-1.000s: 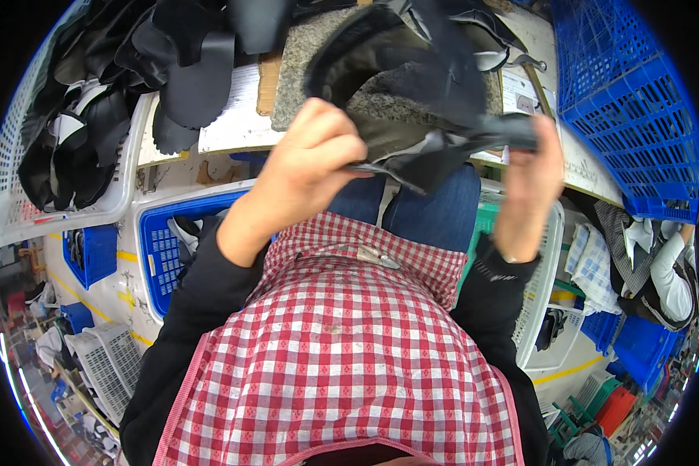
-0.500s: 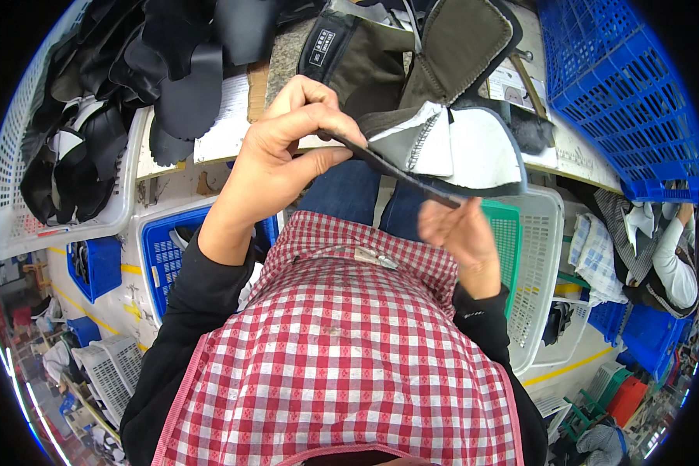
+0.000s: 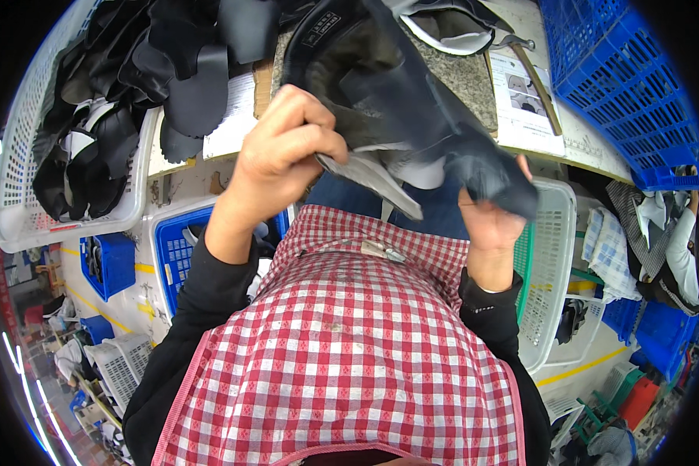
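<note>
A black boot upper (image 3: 419,101) with a dark olive lining and pale inner pieces hangs over the bench's near edge, partly smeared by motion. My left hand (image 3: 291,151) pinches its edge between thumb and bent fingers, beside a loose grey flap (image 3: 377,180). Under the dark toe end, at the right, is my right hand (image 3: 491,221), with fingers wrapped behind the material and a fingertip showing past it. Beyond it, a second upper with a white edge (image 3: 450,39) lies on the bench.
A hammer (image 3: 537,87) lies on a printed sheet (image 3: 516,116) right of a speckled stone slab (image 3: 466,89). At left, a white crate (image 3: 128,213) holds black pieces. A blue crate (image 3: 621,85) stands at right. More baskets, including a blue one (image 3: 175,256), sit below the bench.
The upper has been turned over, its black outer side now showing and its toe end at the right. My right hand has risen and moved right onto it. The hammer is now uncovered.
</note>
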A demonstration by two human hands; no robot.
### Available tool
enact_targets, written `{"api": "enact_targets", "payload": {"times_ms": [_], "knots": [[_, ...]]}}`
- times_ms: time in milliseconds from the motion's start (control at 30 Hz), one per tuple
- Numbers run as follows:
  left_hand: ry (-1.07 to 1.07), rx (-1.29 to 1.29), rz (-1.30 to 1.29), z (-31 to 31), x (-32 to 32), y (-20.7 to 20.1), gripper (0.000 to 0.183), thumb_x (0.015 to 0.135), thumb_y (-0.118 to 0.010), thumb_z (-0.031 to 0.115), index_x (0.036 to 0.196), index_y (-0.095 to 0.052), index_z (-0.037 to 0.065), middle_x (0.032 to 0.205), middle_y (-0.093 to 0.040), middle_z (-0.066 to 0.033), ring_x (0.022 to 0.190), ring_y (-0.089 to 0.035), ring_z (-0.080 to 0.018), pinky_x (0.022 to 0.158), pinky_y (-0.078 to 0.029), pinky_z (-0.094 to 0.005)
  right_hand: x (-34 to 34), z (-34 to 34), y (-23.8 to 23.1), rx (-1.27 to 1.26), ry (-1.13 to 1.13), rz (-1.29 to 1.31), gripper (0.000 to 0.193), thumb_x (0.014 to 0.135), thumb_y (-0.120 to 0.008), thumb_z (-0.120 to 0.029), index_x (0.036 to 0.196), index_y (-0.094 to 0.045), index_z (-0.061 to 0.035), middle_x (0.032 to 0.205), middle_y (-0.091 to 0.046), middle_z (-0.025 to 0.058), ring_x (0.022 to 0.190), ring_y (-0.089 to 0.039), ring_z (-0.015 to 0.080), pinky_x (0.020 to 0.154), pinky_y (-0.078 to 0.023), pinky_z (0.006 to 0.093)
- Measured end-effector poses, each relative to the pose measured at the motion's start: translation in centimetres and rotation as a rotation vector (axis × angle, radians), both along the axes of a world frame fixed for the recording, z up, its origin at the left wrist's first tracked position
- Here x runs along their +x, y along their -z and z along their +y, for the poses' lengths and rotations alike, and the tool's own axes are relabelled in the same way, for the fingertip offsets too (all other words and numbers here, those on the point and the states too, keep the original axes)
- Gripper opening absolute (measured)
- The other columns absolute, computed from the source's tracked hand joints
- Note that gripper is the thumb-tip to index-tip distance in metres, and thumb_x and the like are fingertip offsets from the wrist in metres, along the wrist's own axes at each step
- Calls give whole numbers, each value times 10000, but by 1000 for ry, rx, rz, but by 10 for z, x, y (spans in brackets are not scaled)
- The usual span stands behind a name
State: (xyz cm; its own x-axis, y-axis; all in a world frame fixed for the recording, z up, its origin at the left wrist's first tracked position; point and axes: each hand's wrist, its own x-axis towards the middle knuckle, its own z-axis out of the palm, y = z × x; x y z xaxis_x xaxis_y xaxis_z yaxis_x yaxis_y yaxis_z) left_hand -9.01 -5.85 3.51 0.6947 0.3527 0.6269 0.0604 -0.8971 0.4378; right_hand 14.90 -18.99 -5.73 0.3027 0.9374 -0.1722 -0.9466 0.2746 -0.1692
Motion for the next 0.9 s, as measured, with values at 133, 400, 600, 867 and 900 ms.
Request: {"api": "enact_targets", "payload": {"times_ms": [133,400,600,867,900], "knots": [[20,16,56,-4,12,1,409,576,-709,-152,913,-737,78,911,-578,-56,894,-583,-259,741,-472,-354,6,2,-15,562,-63,-230,377,1089,-543,-286,1369,-617,-46,1302,-687,118,1023,-632,216,923,-506,362],[38,141,47,-5,38,5,288,703,-740,-94,927,-605,28,937,-594,-103,910,-595,-310,764,-509,-390,-7,28,-41,-417,402,-2697,450,853,-820,-188,1229,-674,12,1096,-728,187,992,-722,338,852,-570,388],[-18,242,50,2,51,9,384,540,-573,-202,874,-586,-14,909,-583,-142,887,-590,-351,751,-497,-410,8,23,-79,-37,107,-1792,185,927,-775,-56,1070,-658,-58,782,-556,-14,637,-456,43,561,-389,216],[-26,249,28,10,47,28,247,661,-682,-58,885,-609,20,877,-574,-107,819,-592,-306,681,-518,-386,9,46,-53,136,725,-2716,297,714,-726,-122,1009,-735,-154,960,-692,-60,796,-637,131,610,-522,253],[-21,230,15,9,47,33,270,656,-686,-60,908,-632,22,867,-565,-102,810,-587,-300,672,-509,-384,12,43,-51,113,718,-2721,301,703,-736,-97,1000,-739,-144,951,-698,-52,778,-630,137,612,-520,257]]}}
